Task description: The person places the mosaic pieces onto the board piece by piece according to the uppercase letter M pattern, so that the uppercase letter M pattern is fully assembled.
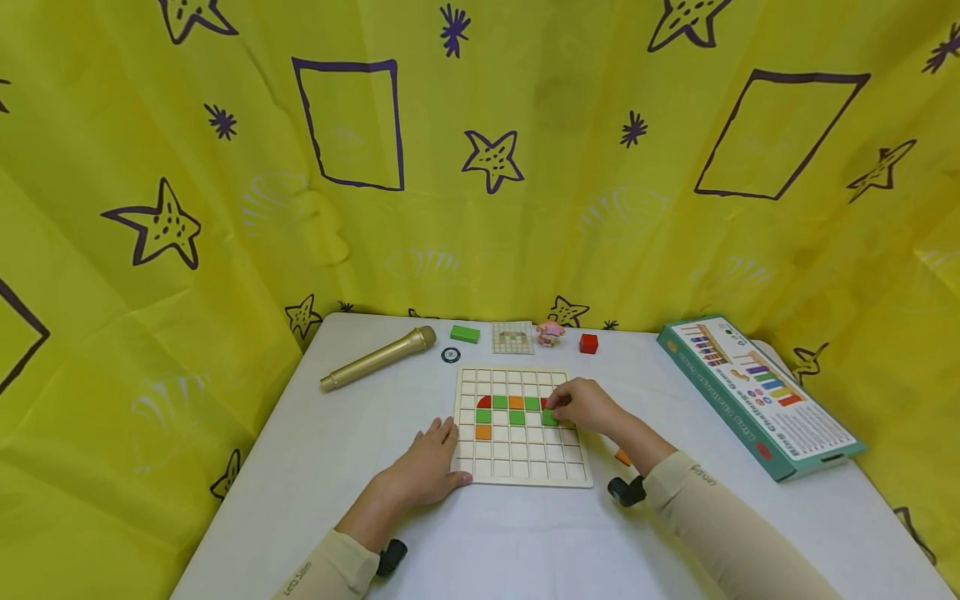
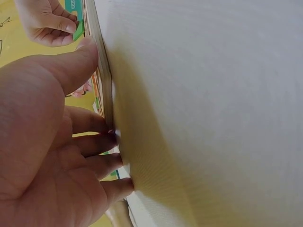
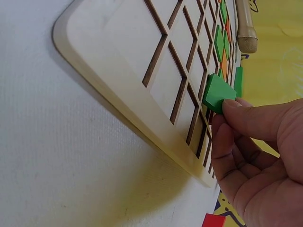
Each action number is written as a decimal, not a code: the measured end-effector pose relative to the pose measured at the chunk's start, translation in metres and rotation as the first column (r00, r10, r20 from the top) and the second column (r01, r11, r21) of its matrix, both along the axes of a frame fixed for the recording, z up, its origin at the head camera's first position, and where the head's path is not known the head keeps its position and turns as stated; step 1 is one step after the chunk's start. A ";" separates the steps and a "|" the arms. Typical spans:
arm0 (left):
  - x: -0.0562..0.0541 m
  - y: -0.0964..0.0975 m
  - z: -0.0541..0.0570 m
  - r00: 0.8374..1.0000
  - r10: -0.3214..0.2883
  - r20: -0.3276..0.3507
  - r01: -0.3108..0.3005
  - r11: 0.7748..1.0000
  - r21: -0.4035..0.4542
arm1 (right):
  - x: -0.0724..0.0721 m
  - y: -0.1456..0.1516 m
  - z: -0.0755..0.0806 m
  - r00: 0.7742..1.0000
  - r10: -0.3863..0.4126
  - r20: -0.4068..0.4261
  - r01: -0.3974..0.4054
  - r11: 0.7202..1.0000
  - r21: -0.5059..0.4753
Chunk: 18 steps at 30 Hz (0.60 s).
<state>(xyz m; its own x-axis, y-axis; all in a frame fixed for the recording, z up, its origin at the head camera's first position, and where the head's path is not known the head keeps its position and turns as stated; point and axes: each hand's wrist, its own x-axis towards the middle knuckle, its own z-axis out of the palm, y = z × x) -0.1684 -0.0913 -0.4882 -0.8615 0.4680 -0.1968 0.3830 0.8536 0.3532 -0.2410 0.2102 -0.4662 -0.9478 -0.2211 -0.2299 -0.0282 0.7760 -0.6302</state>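
Observation:
A wooden grid board (image 1: pixel 525 467) lies on the white table, with red, green and orange tiles in several of its squares. Between thumb and fingers my right hand (image 1: pixel 587 406) pinches a green square tile (image 3: pixel 218 92), tilted over the board's right part. My left hand (image 1: pixel 426 460) rests at the board's left edge, fingers extended on the table and thumb at the lower left corner. In the left wrist view that thumb touches the board's edge (image 2: pixel 105 80). An orange tile (image 1: pixel 483 432) sits in a square near the left hand.
Behind the board are a gold microphone (image 1: pixel 378 358), a green block (image 1: pixel 465 334), a round chip (image 1: pixel 451 355), a pattern card (image 1: pixel 513 338), a pink figurine (image 1: pixel 550 333) and a red cube (image 1: pixel 588 343). A game box (image 1: pixel 761 396) lies at right. An orange piece (image 1: pixel 622 457) is beneath the right forearm.

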 end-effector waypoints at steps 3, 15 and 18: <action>0.000 0.000 -0.001 1.000 -0.001 0.000 0.001 1.000 -0.002 | -0.001 0.001 0.000 1.000 -0.003 0.005 0.003 1.000 0.008; 0.000 -0.001 -0.002 1.000 -0.007 -0.006 0.007 1.000 0.003 | -0.001 -0.001 -0.001 1.000 0.011 0.004 -0.011 0.999 0.034; 0.000 -0.001 -0.002 1.000 -0.007 -0.003 0.007 1.000 0.005 | -0.002 -0.001 -0.004 1.000 0.024 -0.006 -0.023 0.998 0.054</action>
